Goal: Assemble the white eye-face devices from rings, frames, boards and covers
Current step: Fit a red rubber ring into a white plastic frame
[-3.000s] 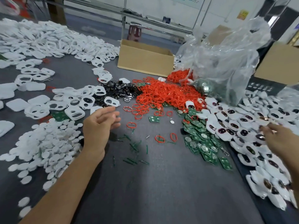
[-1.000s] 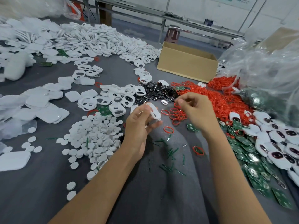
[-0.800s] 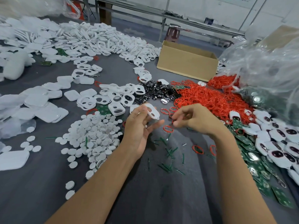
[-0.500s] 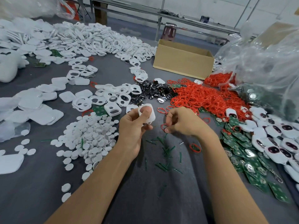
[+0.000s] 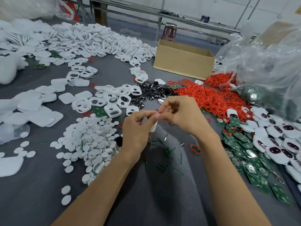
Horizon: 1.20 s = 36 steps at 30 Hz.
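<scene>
Fingers of the left hand [image 5: 135, 132] grip a small white plastic frame [image 5: 153, 127], mostly hidden; fingers of the right hand [image 5: 184, 115] pinch a thin red ring [image 5: 159, 110] against it.

Curled left hand [image 5: 138, 128] touches curled right hand [image 5: 180, 115]

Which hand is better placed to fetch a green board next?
Right, probably. The boards lie on its side, just beyond the right hand, which only pinches a ring. The left hand grips the frame and would have to cross over.
</scene>
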Each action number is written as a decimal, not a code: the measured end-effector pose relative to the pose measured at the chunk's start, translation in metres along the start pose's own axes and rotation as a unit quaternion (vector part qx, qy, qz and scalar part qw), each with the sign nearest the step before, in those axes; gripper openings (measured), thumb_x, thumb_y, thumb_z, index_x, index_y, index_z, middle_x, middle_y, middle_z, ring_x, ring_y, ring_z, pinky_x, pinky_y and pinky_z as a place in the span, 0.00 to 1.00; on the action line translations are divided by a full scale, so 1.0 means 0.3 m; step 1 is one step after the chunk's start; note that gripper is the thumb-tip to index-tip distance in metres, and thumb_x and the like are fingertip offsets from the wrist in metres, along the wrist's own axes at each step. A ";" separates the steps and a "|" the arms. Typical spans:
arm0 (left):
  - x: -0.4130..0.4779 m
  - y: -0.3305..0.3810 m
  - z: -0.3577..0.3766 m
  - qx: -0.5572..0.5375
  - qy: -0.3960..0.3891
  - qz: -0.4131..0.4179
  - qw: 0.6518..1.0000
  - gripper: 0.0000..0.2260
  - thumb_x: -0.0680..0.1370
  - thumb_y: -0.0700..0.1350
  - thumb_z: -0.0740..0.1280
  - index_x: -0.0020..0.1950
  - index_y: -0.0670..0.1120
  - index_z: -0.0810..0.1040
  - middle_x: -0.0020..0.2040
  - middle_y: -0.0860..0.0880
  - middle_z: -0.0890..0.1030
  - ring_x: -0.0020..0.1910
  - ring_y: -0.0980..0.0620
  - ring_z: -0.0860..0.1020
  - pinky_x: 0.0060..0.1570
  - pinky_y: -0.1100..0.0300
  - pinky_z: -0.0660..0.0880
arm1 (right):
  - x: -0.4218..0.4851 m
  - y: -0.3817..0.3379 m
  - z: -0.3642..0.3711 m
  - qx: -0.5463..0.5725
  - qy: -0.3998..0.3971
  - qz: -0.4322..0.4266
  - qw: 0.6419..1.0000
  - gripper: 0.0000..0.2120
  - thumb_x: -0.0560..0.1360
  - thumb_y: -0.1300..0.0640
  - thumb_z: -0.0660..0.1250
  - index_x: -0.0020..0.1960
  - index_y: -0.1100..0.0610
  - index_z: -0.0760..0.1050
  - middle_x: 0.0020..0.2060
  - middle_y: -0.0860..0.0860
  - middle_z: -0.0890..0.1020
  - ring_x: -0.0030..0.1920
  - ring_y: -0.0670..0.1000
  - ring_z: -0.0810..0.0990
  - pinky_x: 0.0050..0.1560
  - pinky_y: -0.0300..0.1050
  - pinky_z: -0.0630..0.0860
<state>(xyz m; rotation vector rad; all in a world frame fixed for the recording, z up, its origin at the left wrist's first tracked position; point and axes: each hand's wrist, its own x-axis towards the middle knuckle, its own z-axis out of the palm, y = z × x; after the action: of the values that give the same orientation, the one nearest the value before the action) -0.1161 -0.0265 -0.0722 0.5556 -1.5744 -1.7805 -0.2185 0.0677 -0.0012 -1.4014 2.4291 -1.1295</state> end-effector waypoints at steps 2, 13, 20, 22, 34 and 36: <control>0.005 0.000 -0.004 0.001 0.021 0.003 1.000 0.01 0.72 0.46 0.75 0.41 0.50 0.85 0.33 0.52 0.81 0.27 0.58 0.72 0.27 0.63 0.69 | 0.001 -0.005 0.005 0.001 0.001 -0.014 1.000 0.09 0.66 0.66 0.77 0.40 0.57 0.79 0.29 0.47 0.79 0.30 0.44 0.74 0.33 0.33 0.73; 0.003 0.008 -0.005 0.005 -0.017 0.026 0.999 0.03 0.75 0.43 0.72 0.42 0.49 0.83 0.31 0.59 0.78 0.31 0.59 0.73 0.32 0.62 0.70 | -0.004 0.020 -0.007 0.109 -0.009 -0.002 0.994 0.04 0.69 0.66 0.74 0.40 0.59 0.81 0.26 0.57 0.76 0.30 0.52 0.71 0.33 0.49 0.72; 0.008 0.011 -0.008 -0.036 0.014 -0.016 0.999 0.06 0.75 0.41 0.72 0.40 0.51 0.83 0.35 0.54 0.81 0.32 0.59 0.75 0.26 0.65 0.71 | -0.007 0.023 0.049 0.254 -0.014 0.098 0.962 0.03 0.75 0.65 0.69 0.43 0.64 0.77 0.27 0.49 0.82 0.26 0.45 0.80 0.26 0.33 0.72; 0.008 0.010 -0.006 -0.026 0.019 -0.022 0.999 0.06 0.74 0.42 0.73 0.39 0.51 0.83 0.34 0.54 0.81 0.32 0.59 0.75 0.28 0.64 0.73 | -0.006 0.016 0.047 0.273 0.002 0.096 0.957 0.03 0.76 0.65 0.67 0.43 0.64 0.76 0.28 0.50 0.81 0.26 0.46 0.80 0.25 0.33 0.72; 0.001 0.020 -0.010 -0.037 0.015 -0.013 0.999 0.04 0.72 0.44 0.76 0.45 0.52 0.86 0.41 0.42 0.80 0.35 0.57 0.75 0.30 0.64 0.74 | -0.007 -0.007 0.015 0.012 -0.018 -0.007 1.000 0.14 0.72 0.62 0.73 0.56 0.54 0.81 0.35 0.49 0.82 0.33 0.42 0.74 0.35 0.30 0.69; -0.002 0.021 -0.007 -0.024 0.012 0.003 1.000 0.05 0.73 0.44 0.75 0.40 0.55 0.86 0.38 0.43 0.81 0.34 0.57 0.76 0.28 0.64 0.74 | -0.005 -0.010 0.016 0.019 -0.006 -0.012 1.000 0.15 0.70 0.64 0.74 0.55 0.53 0.79 0.34 0.48 0.83 0.30 0.42 0.74 0.34 0.30 0.69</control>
<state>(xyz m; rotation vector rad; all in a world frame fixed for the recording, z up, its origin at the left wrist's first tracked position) -0.1128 -0.0277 -0.0666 0.5456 -1.5114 -1.7969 -0.2133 0.0653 -0.0030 -1.4255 2.3765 -1.1635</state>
